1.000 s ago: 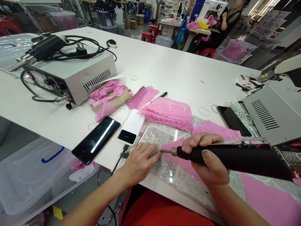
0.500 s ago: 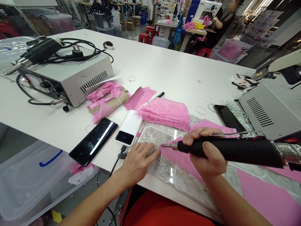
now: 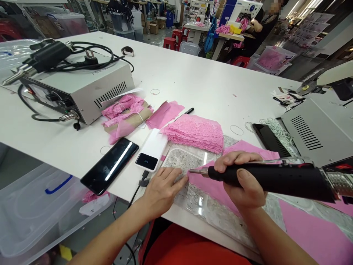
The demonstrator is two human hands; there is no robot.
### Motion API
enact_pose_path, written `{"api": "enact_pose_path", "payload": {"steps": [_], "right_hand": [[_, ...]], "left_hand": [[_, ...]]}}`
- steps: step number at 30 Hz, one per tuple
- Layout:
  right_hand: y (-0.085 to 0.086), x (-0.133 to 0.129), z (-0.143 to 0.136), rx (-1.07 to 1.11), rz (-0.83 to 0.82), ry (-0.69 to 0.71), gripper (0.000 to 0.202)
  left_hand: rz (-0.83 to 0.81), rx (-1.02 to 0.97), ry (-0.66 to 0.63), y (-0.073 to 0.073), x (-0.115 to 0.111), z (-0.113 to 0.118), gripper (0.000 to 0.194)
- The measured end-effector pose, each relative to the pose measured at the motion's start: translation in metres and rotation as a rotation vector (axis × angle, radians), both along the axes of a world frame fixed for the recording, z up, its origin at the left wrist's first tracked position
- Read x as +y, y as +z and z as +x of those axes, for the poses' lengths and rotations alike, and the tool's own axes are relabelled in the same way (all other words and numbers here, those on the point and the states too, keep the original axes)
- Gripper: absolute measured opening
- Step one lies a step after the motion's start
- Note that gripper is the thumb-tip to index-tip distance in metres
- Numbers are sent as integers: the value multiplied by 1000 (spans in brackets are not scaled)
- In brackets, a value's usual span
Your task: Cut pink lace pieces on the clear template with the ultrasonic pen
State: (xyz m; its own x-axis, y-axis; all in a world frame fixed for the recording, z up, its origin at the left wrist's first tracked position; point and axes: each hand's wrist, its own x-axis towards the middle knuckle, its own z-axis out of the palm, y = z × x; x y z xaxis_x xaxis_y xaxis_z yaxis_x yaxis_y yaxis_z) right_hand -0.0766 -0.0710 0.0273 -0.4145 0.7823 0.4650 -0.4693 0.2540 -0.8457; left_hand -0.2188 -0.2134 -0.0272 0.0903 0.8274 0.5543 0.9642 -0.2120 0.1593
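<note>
At lower centre I have the left hand (image 3: 164, 189) palm-down, fingers extended, looking open, its fingertips beside the corner of the pink fabric (image 3: 209, 186), which lies on the mottled slab (image 3: 180, 156) at mid-frame. Right of centre, the right hand (image 3: 248, 193) grips the black tool (image 3: 292, 180), its metal tip at that corner. I'd want the cloth flat, the tip steady, and those fingertips clear of it.
</note>
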Motion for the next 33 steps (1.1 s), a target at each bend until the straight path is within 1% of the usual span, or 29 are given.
{"api": "enact_pose_path", "payload": {"steps": [7, 13, 20, 23, 25, 27, 29, 31, 33], "right_hand": [[1, 0, 0, 10, -8, -9, 12], [2, -1, 0, 8, -5, -7, 11], [-1, -1, -2, 21, -2, 36, 8], [3, 2, -3, 30, 10, 25, 7], [8, 7, 0, 40, 4, -27, 7], [14, 16, 8, 55, 2, -117, 8], [19, 27, 19, 65, 0, -215, 9], [20, 37, 32, 75, -24, -299, 10], [17, 45, 44, 95, -67, -359, 11]], "left_hand": [[3, 3, 8, 0, 0, 0, 40], [4, 6, 5, -1, 1, -1, 38], [-6, 11, 13, -2, 0, 0, 42], [-2, 1, 10, -3, 0, -1, 46], [26, -16, 1, -2, -1, -2, 49], [49, -23, -10, 1, -1, -3, 50], [54, -23, -22, 5, 0, -1, 48], [46, -16, -37, 10, 5, 3, 43], [38, -6, -65, 12, 13, 11, 39]]}}
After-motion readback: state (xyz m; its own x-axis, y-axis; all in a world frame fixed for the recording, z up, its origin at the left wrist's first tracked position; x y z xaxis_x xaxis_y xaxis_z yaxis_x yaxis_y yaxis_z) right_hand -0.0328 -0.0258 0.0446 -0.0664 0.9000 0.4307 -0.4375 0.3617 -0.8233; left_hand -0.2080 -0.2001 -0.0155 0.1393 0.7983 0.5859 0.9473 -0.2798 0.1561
